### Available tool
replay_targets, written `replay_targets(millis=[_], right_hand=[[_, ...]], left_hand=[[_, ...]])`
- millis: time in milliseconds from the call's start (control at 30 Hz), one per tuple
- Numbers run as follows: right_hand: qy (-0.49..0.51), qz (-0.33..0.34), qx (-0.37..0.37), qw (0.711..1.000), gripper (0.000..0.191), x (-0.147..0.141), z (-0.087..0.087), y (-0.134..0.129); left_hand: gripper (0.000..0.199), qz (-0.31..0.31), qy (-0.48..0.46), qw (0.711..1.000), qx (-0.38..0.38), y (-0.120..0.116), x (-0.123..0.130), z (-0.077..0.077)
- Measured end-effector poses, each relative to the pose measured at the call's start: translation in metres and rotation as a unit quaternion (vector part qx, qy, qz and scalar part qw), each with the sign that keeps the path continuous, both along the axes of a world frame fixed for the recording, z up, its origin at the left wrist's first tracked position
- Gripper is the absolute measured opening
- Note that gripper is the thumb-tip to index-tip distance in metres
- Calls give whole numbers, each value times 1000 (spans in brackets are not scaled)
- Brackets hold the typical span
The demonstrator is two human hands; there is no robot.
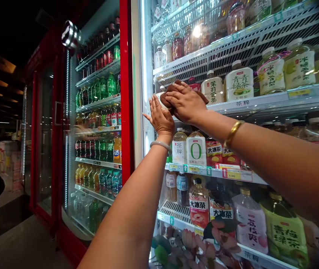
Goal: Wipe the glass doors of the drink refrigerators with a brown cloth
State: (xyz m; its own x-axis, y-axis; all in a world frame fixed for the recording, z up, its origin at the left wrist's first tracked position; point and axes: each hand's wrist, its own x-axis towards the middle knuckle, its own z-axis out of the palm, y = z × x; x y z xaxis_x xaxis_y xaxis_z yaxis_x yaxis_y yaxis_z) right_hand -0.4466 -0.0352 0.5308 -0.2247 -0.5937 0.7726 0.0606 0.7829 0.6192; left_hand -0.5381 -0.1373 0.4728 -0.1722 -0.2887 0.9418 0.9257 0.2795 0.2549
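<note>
So, left hand (pixel 161 118) splayed at the glass (pixel 196 31), nothing in it; right hand (pixel 186 104) flat, pressing brown cloth (pixel 164 99) there. Tea bottles (pixel 239 82) line shelves (pixel 271 98) behind, arms (pixel 131 190) blocking some. Red fridge (pixel 126 56) at left: bottles (pixel 111 85), cans (pixel 109 56).

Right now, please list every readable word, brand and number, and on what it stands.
"茶粹": white-labelled bottle; upper shelf strip
"0": neighbouring bottle
"茉莉花茶" (probably): upper bottle
"绿茶": wide bottle, line above unclear
"大冰茶": peach-picture bottle
"荔枝爽": pink bottle
"青梅绿茶": green bottle
"3.00": yellow price tag
"Qoo": small bottle, left cooler
Other labels and prices: too small, blurred or hidden.
</note>
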Motion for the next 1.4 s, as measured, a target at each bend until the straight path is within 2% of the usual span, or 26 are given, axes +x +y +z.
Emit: replay_targets(millis=[67,133,267,367,467,600,700,833,1000,1133,1267,1333,1400], right_hand=[[-33,2,25,999,48,-17,1,-17],[-70,0,63,996,46,-20,1,-24],[-106,2,120,987,38,5,8,-6],[-37,4,65,997,43,17,12,9],[20,-9,-14,1000,50,9,1,2],[-31,-38,20,999,46,12,-20,-7],[-35,-46,47,997,42,48,-23,17],[-28,-51,63,996,50,111,-28,71],[-22,-49,37,998,55,163,-49,118],[-24,-40,0,999,55,194,-63,144],[-3,-29,-23,999,57,203,-80,154],[0,-23,-29,999,57,190,-87,141],[-13,-20,-22,999,56,167,-91,116]], left_hand=[[63,2,-12,1000,17,-1,-1,0],[62,3,-13,1000,23,-2,-3,0],[60,1,22,1000,-22,-1,-6,-1],[62,5,22,999,-35,0,-8,0],[64,17,13,998,-54,-1,-7,1],[66,64,21,990,-120,-3,4,1],[66,108,48,972,-205,-4,16,1],[65,125,61,950,-279,-6,32,2],[67,155,4,936,-317,-5,58,1],[69,169,-29,930,-325,15,89,-8],[70,169,-39,932,-318,39,109,-18],[70,164,-37,933,-319,41,110,-20],[69,154,-19,930,-334,34,106,-20]])
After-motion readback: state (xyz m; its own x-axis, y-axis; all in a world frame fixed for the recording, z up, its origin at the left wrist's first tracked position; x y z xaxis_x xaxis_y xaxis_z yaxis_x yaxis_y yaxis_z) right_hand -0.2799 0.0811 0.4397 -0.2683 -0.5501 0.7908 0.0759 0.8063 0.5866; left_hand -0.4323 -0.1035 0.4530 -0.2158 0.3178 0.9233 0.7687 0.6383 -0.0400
